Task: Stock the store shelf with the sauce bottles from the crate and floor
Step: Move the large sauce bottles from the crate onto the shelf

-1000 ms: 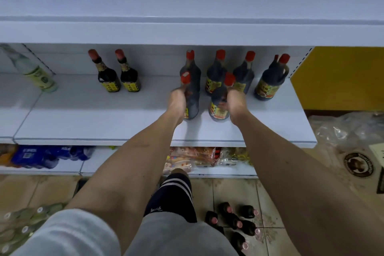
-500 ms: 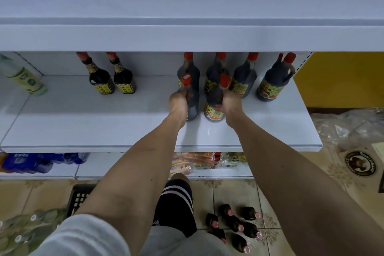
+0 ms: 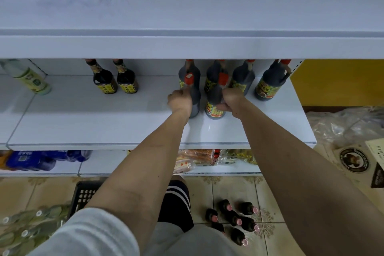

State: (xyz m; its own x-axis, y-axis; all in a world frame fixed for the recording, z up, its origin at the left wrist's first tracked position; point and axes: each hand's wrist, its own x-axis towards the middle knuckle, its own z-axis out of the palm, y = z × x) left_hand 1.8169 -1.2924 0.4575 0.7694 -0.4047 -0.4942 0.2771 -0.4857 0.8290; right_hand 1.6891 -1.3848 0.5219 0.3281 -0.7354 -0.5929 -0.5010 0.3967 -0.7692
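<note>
Both my arms reach onto the white middle shelf (image 3: pixel 87 131). My left hand (image 3: pixel 180 101) grips a dark red-capped sauce bottle (image 3: pixel 193 97) that stands on the shelf. My right hand (image 3: pixel 231 100) grips a second dark sauce bottle (image 3: pixel 215 108) with a yellow label, right beside the first. Behind them a row of several similar bottles (image 3: pixel 243 80) stands at the back, with two smaller bottles (image 3: pixel 115 81) further left. On the floor several dark bottles with pink caps (image 3: pixel 234 218) stand in a cluster. A black crate (image 3: pixel 83 195) shows under my left arm.
A pale green-labelled bottle (image 3: pixel 29 78) leans at the shelf's left end. The upper shelf (image 3: pixel 187 45) overhangs the bottle tops. Packaged goods (image 3: pixel 199 159) lie on the lowest shelf. Clear green bottles (image 3: pixel 22 228) lie at bottom left, and plastic wrap with cardboard (image 3: pixel 353 151) at the right.
Both hands have pushed the two bottles a little further back on the shelf, closer to the rear row. The view has tilted downward, so the upper shelf hides the rear caps.
</note>
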